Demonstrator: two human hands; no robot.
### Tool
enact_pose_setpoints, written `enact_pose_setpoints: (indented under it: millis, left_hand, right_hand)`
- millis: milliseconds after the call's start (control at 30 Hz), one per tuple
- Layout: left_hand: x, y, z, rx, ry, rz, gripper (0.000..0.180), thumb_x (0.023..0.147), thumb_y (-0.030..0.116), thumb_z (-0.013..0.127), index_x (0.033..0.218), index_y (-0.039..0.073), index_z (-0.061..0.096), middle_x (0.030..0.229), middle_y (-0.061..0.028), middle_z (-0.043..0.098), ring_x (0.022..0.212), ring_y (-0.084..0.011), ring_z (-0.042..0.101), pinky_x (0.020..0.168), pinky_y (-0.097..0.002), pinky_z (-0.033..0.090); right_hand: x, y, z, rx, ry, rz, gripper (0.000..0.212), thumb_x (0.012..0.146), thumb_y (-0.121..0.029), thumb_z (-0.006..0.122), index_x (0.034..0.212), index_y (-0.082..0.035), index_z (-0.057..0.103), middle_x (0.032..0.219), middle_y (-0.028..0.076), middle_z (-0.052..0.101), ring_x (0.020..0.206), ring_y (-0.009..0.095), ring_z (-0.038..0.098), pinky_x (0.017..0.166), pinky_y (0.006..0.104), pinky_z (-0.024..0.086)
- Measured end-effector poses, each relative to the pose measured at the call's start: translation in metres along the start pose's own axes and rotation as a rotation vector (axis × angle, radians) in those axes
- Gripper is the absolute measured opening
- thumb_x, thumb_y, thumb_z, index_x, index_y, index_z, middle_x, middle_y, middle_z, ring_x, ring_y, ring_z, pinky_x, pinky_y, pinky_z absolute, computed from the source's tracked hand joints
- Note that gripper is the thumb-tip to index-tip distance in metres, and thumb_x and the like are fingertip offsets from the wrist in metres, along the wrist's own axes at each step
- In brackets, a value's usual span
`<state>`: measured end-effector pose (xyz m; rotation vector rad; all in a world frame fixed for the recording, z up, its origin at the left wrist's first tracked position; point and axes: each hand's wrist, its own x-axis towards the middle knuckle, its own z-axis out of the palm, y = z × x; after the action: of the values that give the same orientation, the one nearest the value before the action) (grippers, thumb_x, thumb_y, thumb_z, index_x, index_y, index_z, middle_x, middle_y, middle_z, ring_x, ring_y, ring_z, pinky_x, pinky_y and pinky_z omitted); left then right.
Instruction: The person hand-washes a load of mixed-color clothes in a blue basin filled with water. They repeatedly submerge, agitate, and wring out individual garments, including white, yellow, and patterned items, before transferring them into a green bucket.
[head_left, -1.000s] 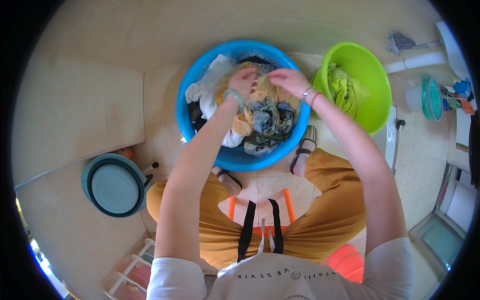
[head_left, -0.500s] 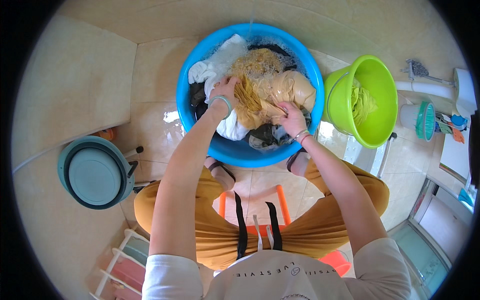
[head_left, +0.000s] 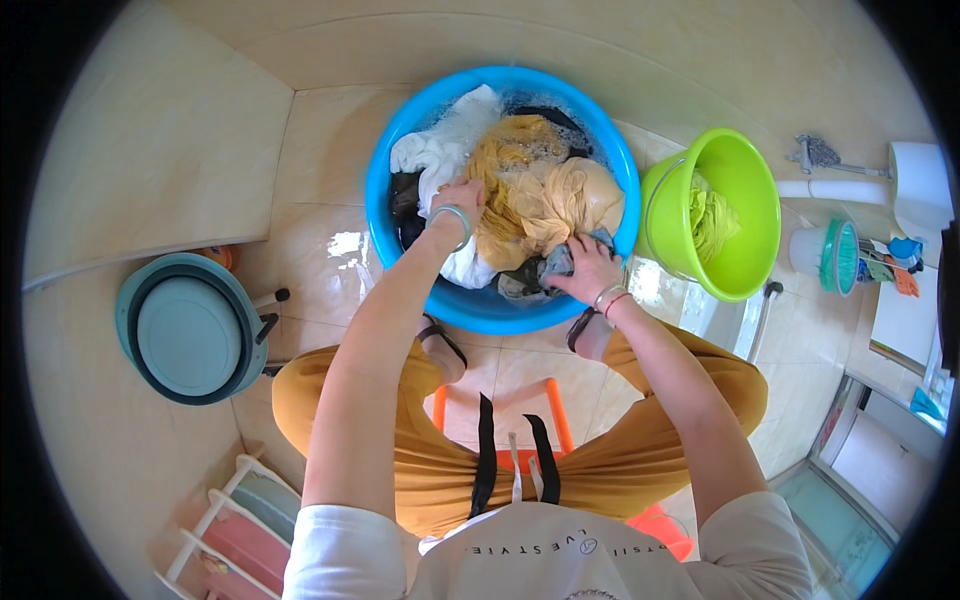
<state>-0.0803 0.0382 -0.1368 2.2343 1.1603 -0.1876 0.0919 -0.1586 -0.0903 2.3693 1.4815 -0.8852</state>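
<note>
A round blue basin [head_left: 380,210] holds wet, sudsy laundry. My left hand [head_left: 459,203] is closed on the edge of a mustard-yellow cloth [head_left: 495,240], its fingertips partly hidden in the folds. Against that hand lies a white cloth [head_left: 430,150]. My right hand [head_left: 590,270] rests with fingers apart over a grey-blue cloth [head_left: 556,264] at the basin's near right. Just beyond it, a pale beige cloth [head_left: 585,195] bulges up, puffed with air or water. Dark cloths [head_left: 404,205] show at the left side and at the back.
To the right stands a lime-green bucket [head_left: 755,230] with a yellow-green cloth [head_left: 712,222] inside. A grey-blue folding basin [head_left: 190,345] leans at the left wall. My feet flank the blue basin, and an orange stool [head_left: 562,415] is beneath me. A small bin [head_left: 810,252] stands far right.
My right hand has let go of the beige cloth and moved nearer, onto the grey-blue cloth. My left hand stays at the mustard cloth. The beige cloth's gathered part has spread out.
</note>
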Motion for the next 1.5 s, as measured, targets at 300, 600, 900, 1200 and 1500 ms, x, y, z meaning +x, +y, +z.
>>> enact_pose_setpoints:
  millis: [300,600,900,1200,1500]
  left_hand:
    - [-0.024,0.085,-0.023,-0.754,0.188,0.131,0.024,0.065,0.008,0.070,0.070,0.005,0.047,0.063,-0.0019,0.048,0.061,-0.0117,0.045,0.057,-0.0273,0.040]
    - [-0.030,0.131,-0.133,-1.514,0.201,0.177,0.020,0.072,-0.005,0.061,0.079,0.010,0.049,0.073,0.0028,0.051,0.070,-0.0073,0.050,0.065,-0.0217,0.040]
    - [-0.005,0.109,-0.160,-1.849,0.217,-0.049,0.019,0.075,0.002,0.063,0.091,0.010,0.055,0.087,-0.0024,0.056,0.084,-0.0161,0.056,0.074,-0.0334,0.048]
    - [0.041,-0.005,-0.039,-0.651,0.425,-0.054,0.030,0.081,0.021,0.061,0.110,0.012,0.062,0.106,-0.0144,0.057,0.098,-0.0303,0.055,0.087,-0.0431,0.044]
    - [0.042,-0.003,0.015,-0.019,0.440,0.250,0.046,0.093,0.042,0.045,0.137,0.027,0.046,0.154,-0.0154,0.011,0.135,-0.0517,0.016,0.109,-0.0553,0.024]
  right_hand:
    - [0.069,-0.008,-0.029,0.373,0.403,-0.314,0.091,0.068,-0.006,0.072,0.145,-0.011,0.023,0.144,0.019,0.033,0.128,0.041,0.037,0.107,0.0422,0.033]
    - [0.065,0.030,-0.061,1.228,-0.139,-0.406,0.095,0.073,-0.017,0.077,0.147,-0.005,0.019,0.148,0.013,0.031,0.136,0.023,0.031,0.113,0.0346,0.021]
    - [0.089,0.004,-0.042,1.438,0.460,-0.047,0.049,0.077,-0.006,0.068,0.123,0.002,0.052,0.117,0.011,0.061,0.107,0.021,0.059,0.091,0.0291,0.045]
    - [0.076,-0.017,-0.097,1.174,0.573,-0.482,0.064,0.066,0.000,0.069,0.124,0.001,0.043,0.112,0.012,0.060,0.107,0.026,0.058,0.095,0.0331,0.046]
    - [0.130,-0.055,-0.033,0.193,0.391,-0.324,0.078,0.074,-0.042,0.070,0.142,-0.035,0.032,0.149,0.008,0.024,0.122,0.043,0.041,0.094,0.0641,0.036]
